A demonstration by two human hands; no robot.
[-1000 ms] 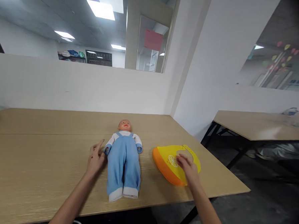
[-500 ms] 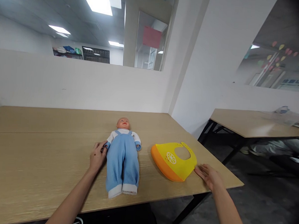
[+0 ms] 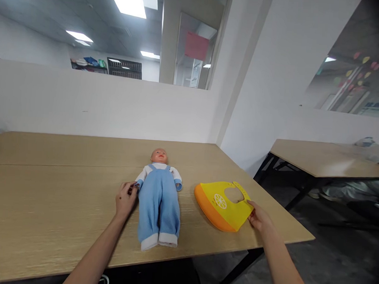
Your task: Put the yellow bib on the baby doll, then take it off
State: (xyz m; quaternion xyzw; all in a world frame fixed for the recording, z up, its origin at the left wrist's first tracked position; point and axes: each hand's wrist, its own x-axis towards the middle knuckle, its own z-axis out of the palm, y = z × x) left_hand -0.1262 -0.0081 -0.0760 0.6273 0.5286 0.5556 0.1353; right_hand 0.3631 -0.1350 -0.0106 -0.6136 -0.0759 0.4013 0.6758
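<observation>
Currently, right hand (image 3: 259, 217) has yellow bib (image 3: 235, 213) pinched at its rim between fingers, near right edge of desk (image 3: 61, 216). Doll (image 3: 159, 195) lies face-up, feet toward front edge; left hand (image 3: 126, 199) at its cuff (image 3: 139, 182), can't tell if gripping. Shallow pinch could let bib slip; left-hand tug could drag doll.

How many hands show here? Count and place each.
2: the left hand at a cuff of the doll, the right hand holding the yellow bib.
</observation>
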